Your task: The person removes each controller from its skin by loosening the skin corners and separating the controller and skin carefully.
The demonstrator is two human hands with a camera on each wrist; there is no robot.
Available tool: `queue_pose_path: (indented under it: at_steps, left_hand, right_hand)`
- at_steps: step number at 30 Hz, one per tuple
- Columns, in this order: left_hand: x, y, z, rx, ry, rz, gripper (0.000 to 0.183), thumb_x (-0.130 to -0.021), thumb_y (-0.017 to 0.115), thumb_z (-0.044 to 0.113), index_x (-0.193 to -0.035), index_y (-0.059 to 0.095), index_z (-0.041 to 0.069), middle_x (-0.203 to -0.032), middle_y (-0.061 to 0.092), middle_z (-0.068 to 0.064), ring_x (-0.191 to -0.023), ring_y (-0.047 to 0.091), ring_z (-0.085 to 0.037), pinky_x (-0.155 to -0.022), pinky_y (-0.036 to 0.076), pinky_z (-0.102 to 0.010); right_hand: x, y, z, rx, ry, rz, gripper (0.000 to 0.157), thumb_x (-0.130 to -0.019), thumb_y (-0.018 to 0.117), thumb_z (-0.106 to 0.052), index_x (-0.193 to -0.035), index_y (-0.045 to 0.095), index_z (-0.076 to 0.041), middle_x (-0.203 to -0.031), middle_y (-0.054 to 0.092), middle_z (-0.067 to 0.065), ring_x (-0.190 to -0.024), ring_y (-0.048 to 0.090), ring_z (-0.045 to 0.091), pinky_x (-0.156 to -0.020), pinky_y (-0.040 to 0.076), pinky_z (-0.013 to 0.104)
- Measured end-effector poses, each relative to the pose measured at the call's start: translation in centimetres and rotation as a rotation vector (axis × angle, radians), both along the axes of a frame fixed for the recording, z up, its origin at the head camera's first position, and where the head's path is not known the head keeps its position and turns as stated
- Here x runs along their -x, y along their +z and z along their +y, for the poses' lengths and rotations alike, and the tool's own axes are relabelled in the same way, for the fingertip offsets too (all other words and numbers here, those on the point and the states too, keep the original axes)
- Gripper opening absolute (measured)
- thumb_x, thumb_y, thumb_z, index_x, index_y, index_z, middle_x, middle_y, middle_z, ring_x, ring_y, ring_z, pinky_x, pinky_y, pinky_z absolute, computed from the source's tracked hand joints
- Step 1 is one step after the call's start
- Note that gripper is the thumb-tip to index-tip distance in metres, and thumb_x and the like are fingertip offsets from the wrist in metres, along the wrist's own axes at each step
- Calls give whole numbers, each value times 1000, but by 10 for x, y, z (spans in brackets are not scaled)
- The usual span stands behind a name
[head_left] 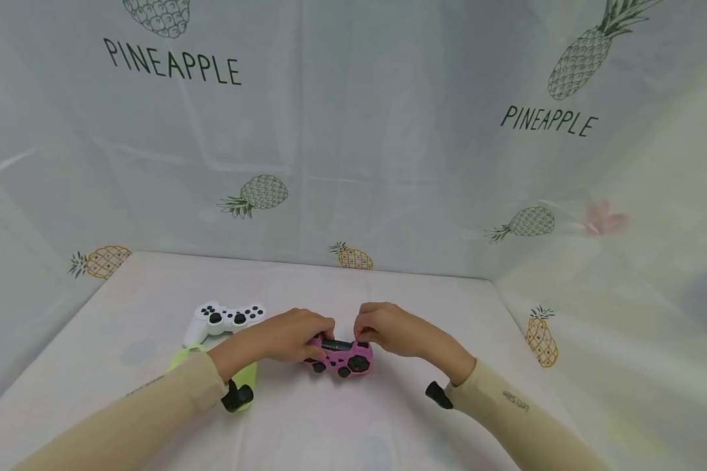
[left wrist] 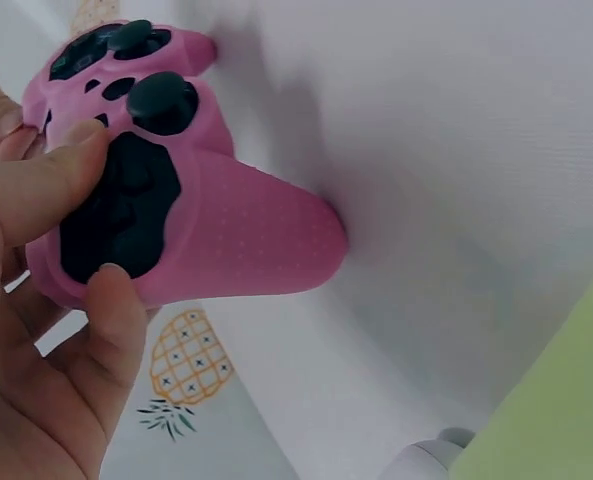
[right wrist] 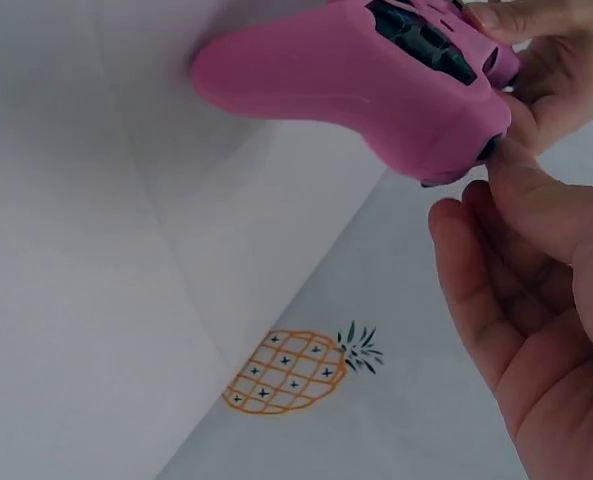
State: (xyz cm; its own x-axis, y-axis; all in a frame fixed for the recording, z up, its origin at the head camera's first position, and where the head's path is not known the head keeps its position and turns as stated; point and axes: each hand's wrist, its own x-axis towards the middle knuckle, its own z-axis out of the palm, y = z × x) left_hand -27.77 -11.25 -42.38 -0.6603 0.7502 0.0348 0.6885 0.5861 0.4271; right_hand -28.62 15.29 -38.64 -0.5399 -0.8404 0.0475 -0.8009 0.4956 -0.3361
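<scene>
A game controller (head_left: pixel 338 360) in a pink silicone cover (left wrist: pixel 261 225) is between my two hands, low over the table, its sticks and buttons showing through the cutouts. My left hand (head_left: pixel 297 335) grips one side, the thumb on the face beside a stick and a fingertip at the cover's edge. With thumb and fingers close together, my right hand (head_left: pixel 389 327) pinches the cover at the opposite shoulder corner. In the right wrist view, the right thumb (right wrist: pixel 541 195) presses beside a dark shoulder button, while the other fingers curl below it. Dark controller body shows through the cover's openings.
Left of my hands lies a white game controller (head_left: pixel 230 316). Beside it, a lime-green thing (head_left: pixel 247 376) is partly hidden under my left forearm. A pale cloth (head_left: pixel 318 425) covers the table, and a pineapple-print curtain (head_left: pixel 377 163) hangs behind and along the sides.
</scene>
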Motion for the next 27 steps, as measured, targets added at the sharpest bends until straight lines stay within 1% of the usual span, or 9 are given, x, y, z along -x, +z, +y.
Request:
queue_pose_path:
  at_steps: [5, 10, 17, 20, 27]
  left_hand:
    - [-1, -2, -1, -2, 1, 14, 18, -95, 82, 21, -101, 66, 23, -91, 65, 17, -76, 53, -4, -67, 43, -25]
    - [-3, -2, 1, -13, -6, 15, 18, -95, 82, 19, -100, 66, 21, -92, 66, 15, -76, 54, -5, -68, 45, -25]
    - [-3, -2, 2, -17, -7, 22, 18, -94, 82, 18, -100, 66, 21, -89, 65, 15, -75, 53, -4, -67, 45, -25]
    - [-3, -3, 2, -14, -7, 25, 18, -95, 82, 19, -100, 66, 21, -89, 64, 15, -75, 52, -4, -67, 44, -24]
    - [-4, -3, -1, -22, -3, 15, 16, -96, 81, 19, -101, 66, 20, -90, 65, 15, -75, 52, -4, -67, 43, -24]
  right_hand:
    - [-2, -2, -3, -35, 1, 12, 12, -102, 69, -2, -97, 71, -12, -94, 63, -6, -85, 56, 4, -77, 53, 20]
    - [-3, -4, -1, -35, 27, 25, 13, -103, 66, 0, -97, 69, -11, -94, 61, -5, -84, 55, 5, -76, 52, 21]
    - [-4, -7, 3, -56, 22, 8, 10, -106, 62, -3, -103, 65, -12, -97, 56, -6, -86, 53, 5, -77, 51, 21]
    - [-5, -7, 7, -42, 34, 8, 9, -107, 61, -3, -105, 64, -11, -98, 56, -6, -87, 53, 5, -79, 52, 21]
    - [-10, -11, 18, 16, 71, 46, 10, -107, 61, -3, -107, 66, -12, -102, 60, -7, -92, 56, 3, -83, 53, 22]
